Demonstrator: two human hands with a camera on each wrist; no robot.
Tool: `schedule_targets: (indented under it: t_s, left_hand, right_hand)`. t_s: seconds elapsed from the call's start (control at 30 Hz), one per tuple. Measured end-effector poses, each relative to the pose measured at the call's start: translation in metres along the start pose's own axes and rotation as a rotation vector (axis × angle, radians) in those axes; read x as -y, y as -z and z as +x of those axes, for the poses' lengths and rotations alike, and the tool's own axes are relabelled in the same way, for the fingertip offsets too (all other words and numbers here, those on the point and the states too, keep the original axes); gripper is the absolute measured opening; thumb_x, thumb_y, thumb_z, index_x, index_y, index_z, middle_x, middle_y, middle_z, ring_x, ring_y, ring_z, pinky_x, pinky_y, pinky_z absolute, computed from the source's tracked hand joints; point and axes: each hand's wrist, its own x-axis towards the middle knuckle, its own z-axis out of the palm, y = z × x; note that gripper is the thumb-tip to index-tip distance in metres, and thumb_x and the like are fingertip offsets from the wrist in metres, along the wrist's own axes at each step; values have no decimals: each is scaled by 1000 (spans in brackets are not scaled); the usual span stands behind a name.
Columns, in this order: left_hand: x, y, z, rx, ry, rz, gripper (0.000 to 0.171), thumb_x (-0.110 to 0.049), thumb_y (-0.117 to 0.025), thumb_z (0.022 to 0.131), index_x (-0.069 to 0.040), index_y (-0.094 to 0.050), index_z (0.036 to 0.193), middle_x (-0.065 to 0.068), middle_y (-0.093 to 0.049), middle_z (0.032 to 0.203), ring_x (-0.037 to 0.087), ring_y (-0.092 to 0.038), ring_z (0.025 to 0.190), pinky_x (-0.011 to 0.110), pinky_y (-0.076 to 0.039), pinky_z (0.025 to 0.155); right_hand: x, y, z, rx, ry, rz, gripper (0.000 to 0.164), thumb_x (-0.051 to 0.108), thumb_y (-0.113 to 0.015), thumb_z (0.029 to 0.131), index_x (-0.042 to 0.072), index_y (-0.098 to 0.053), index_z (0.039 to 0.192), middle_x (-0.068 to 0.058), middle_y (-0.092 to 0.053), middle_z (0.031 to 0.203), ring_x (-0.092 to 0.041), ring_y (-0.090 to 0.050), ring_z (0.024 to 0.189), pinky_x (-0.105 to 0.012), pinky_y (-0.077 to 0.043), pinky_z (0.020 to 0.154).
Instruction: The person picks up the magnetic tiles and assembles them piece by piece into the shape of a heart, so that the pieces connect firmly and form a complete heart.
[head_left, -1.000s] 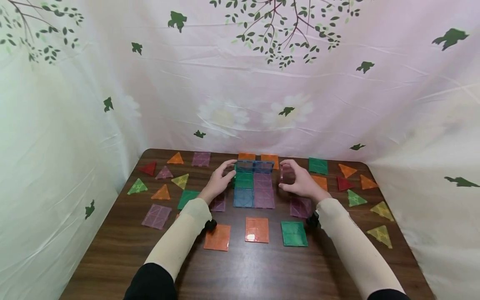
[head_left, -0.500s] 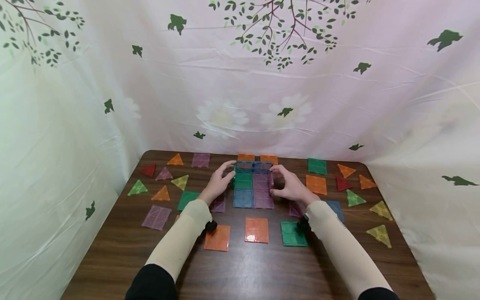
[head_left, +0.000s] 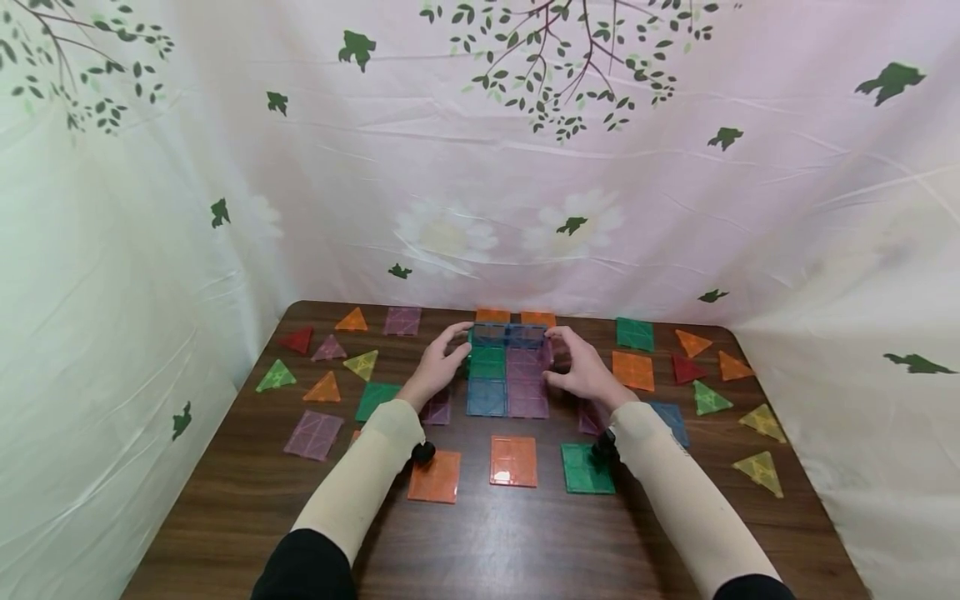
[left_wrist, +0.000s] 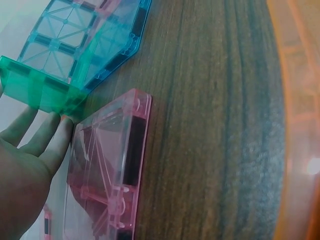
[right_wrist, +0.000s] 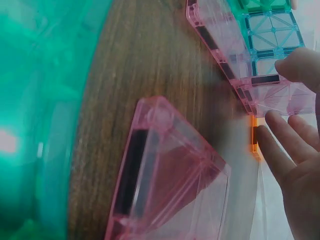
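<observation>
Translucent magnetic tiles form a floor of green [head_left: 487, 362], blue [head_left: 487, 397] and purple squares [head_left: 527, 396], with two blue tiles [head_left: 508, 335] upright along its back. My left hand [head_left: 437, 362] is at the left side, and its outstretched fingers touch the outer face of an upright green tile [left_wrist: 42, 87]; the thumb is outside the left wrist view. On the right side, my right hand [head_left: 581, 367] holds an upright purple tile [right_wrist: 287, 96] between thumb and fingers. That tile stands along the floor's right edge.
Loose orange squares [head_left: 513, 461] and a green square [head_left: 587, 468] lie in front. Triangles in several colours, such as the red one [head_left: 688, 368], are spread at both sides. Two orange tiles [head_left: 492, 316] lie behind the build. A patterned cloth [head_left: 480, 167] hangs behind the table.
My right hand has moved left with the purple tile, bringing it from beside the build to its right edge. The left hand has stayed at the green side.
</observation>
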Motion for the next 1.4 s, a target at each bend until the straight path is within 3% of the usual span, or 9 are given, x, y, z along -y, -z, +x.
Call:
schedule_targets:
  t_s: [0.4, 0.63, 0.87, 1.0, 1.17, 1.3, 1.4]
  left_hand:
    - [2, 5, 0, -15, -36, -4, 42, -34, -53, 112, -38, -50, 154, 4, -52, 153, 29, -61, 127, 53, -55, 100]
    - [2, 9, 0, -18, -49, 14, 43, -35, -53, 112, -35, -49, 155, 5, -52, 154, 29, -62, 127, 52, -56, 97]
    - [-6, 17, -5, -5, -22, 59, 50, -38, -52, 112, -28, -44, 160, 7, -51, 155, 31, -61, 127, 52, -55, 98]
    - [-13, 30, -16, 51, -8, 227, 48, -41, -53, 111, -22, -52, 154, 5, -55, 152, 30, -57, 134, 55, -50, 105]
    - [-22, 48, -39, 255, -56, 560, 45, -33, -70, 103, -11, -65, 141, 8, -65, 139, 27, -61, 129, 51, -50, 107]
    - [-27, 55, -60, 413, -60, 734, 62, -36, -84, 92, -10, -63, 143, 10, -62, 140, 28, -60, 127, 50, -50, 106]
    - [-28, 57, -71, 450, -36, 816, 74, -36, -90, 85, -14, -59, 149, 10, -57, 147, 30, -56, 133, 52, -48, 110]
  right_hand:
    - [5, -6, 4, -22, -42, 131, 86, 7, -85, 89, 13, -34, 157, -18, -52, 149, -36, -67, 120, -50, -60, 93]
    - [-2, -5, 8, 71, -143, 145, 103, 18, -85, 91, 29, -17, 167, -18, -39, 163, -35, -65, 124, -56, -54, 101]
    - [-4, -4, 12, 100, -184, 172, 105, 23, -87, 90, 30, -17, 168, -19, -40, 162, -35, -63, 125, -58, -52, 103]
    - [-6, -5, 12, 97, -193, 173, 106, 21, -87, 89, 31, -17, 168, -18, -40, 162, -36, -62, 126, -57, -52, 103]
    - [-10, -6, 9, 95, -199, 165, 108, 20, -88, 89, 29, -15, 169, -18, -42, 162, -36, -60, 128, -57, -52, 103]
    - [-15, -7, 6, 105, -207, 168, 110, 23, -88, 88, 26, -14, 169, -16, -42, 162, -34, -59, 129, -56, -51, 105]
    - [-16, -7, 6, 114, -202, 180, 111, 22, -88, 88, 22, -13, 170, -19, -41, 162, -37, -58, 130, -57, -49, 107]
